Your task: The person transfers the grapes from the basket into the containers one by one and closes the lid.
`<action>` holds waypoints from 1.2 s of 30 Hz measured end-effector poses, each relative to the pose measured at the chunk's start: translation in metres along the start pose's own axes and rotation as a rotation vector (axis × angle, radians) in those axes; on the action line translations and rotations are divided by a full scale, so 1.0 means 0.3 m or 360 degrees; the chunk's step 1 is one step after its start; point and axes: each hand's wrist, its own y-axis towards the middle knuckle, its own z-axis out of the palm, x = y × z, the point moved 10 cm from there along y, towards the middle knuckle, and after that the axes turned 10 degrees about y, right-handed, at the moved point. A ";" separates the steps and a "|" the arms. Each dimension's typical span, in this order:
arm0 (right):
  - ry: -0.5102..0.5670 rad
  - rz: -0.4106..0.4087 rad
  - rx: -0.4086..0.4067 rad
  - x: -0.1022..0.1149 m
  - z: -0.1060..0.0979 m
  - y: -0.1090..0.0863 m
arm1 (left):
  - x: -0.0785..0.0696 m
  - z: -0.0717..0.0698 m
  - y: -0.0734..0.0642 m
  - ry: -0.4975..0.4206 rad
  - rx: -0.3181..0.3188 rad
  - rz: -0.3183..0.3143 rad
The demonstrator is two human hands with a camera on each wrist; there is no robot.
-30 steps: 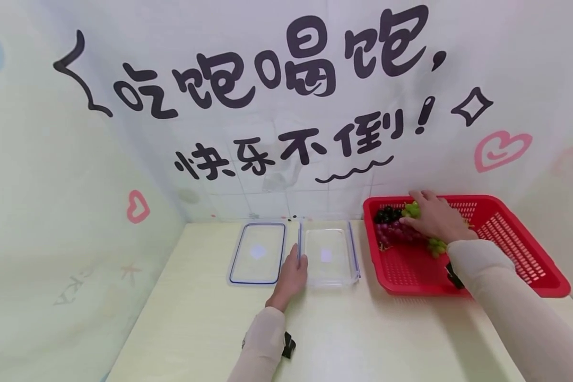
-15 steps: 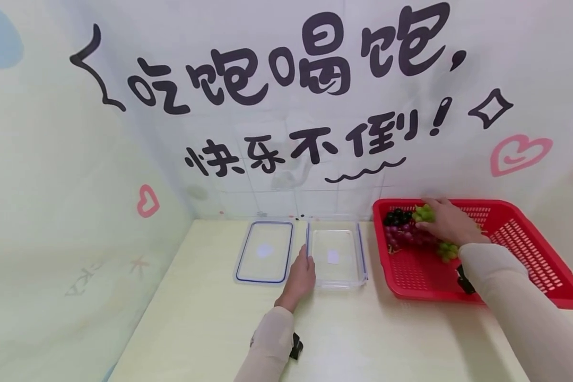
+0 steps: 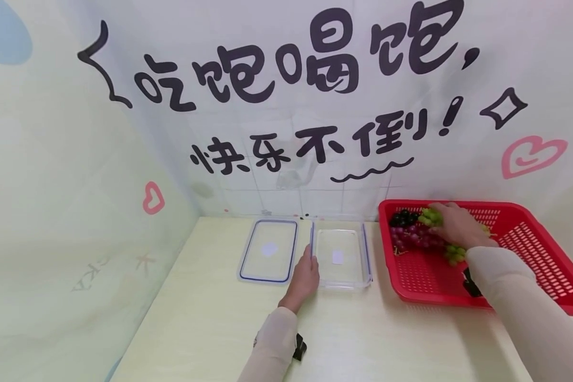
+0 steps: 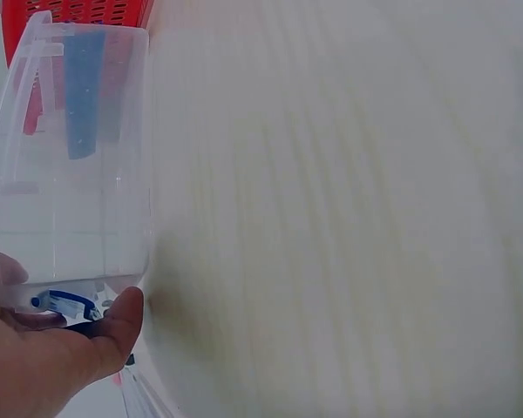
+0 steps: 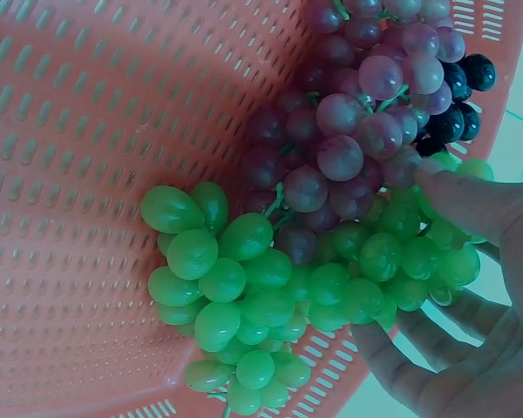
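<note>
My left hand [image 3: 304, 276] holds the left side of a clear plastic food container [image 3: 340, 268]. In the left wrist view, its fingers and thumb [image 4: 120, 326] lie around the container's end, beside a blue-and-white clip [image 4: 68, 305]. My right hand [image 3: 458, 225] reaches into a red plastic basket [image 3: 413, 294] and grips a bunch of green grapes [image 5: 383, 261]; its palm hides part of the bunch in the head view. Purple grapes [image 5: 340, 157] and black grapes [image 5: 449, 122] lie beside it. Another green bunch [image 5: 218, 270] lies towards the basket's middle.
A clear lid with a blue seal [image 3: 269, 252] lies flat to the left of the container. The pale table [image 3: 210, 318] ends at a printed wall [image 3: 277, 196] at the back. The basket's raised rim stands to the right of the container.
The head view has turned slightly, so everything sits further right in it. Both hands keep their places, the left at the container and the right on the green grapes.
</note>
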 end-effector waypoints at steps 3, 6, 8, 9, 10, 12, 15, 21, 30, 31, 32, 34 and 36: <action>0.0000 -0.0003 -0.0002 -0.004 0.000 0.001 | 0.000 0.000 -0.001 -0.0006 0.0014 -0.0015; -0.0008 -0.0009 0.0003 -0.007 0.002 0.002 | 0.000 0.001 0.000 -0.0003 0.0028 -0.0033; -0.0024 -0.0024 -0.0001 -0.006 0.000 0.001 | 0.001 0.003 0.002 0.0006 0.0037 -0.0054; -0.0034 -0.0034 -0.0006 -0.004 -0.001 0.000 | 0.001 0.003 0.003 0.0006 0.0036 -0.0060; -0.0037 -0.0041 -0.0009 -0.004 -0.001 0.000 | 0.001 0.002 0.002 0.0007 0.0032 -0.0062; -0.0036 -0.0050 -0.0017 -0.003 -0.002 -0.001 | 0.001 0.001 0.002 0.0016 0.0027 -0.0070; -0.0025 -0.0051 -0.0025 -0.006 -0.001 -0.002 | 0.000 -0.002 0.000 0.0023 0.0010 -0.0061; 0.0025 -0.0032 -0.0028 -0.018 -0.006 -0.004 | -0.003 -0.003 0.002 0.0018 0.0000 -0.0022; 0.0121 0.0000 -0.0047 -0.032 -0.035 -0.009 | -0.005 0.001 0.002 0.0024 -0.0008 0.0002; 0.0141 0.0007 -0.0051 -0.035 -0.038 -0.011 | -0.006 0.000 0.001 0.0025 -0.0010 0.0003; 0.0154 0.0013 -0.0059 -0.036 -0.041 -0.012 | -0.007 -0.001 0.001 0.0028 -0.0012 0.0004; 0.0172 0.0018 -0.0079 -0.036 -0.049 -0.014 | -0.010 -0.005 0.000 0.0038 -0.0017 0.0009; 0.0182 0.0015 -0.0106 -0.032 -0.060 -0.015 | -0.012 -0.008 0.000 0.0045 -0.0021 0.0013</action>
